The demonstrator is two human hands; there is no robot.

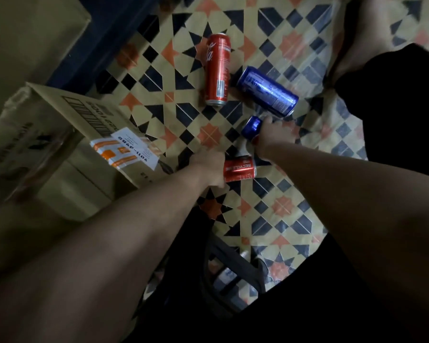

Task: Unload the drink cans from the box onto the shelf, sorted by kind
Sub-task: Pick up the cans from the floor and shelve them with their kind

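Patterned floor (282, 209): left fingers (212, 167) clasp red can (239, 169), right fingers (275, 133) blue can (252, 127).

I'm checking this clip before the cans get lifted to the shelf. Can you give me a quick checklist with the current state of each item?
1. Left hand has a grip on a red can: ok.
2. Right hand has a grip on a blue can: ok.
3. One kind per hand: ok.
4. Floor cleared of cans: not ok, a second red can and a second blue can lie on the tiles.
5. Cardboard box emptied: cannot tell.
6. Shelf in view: not ok.
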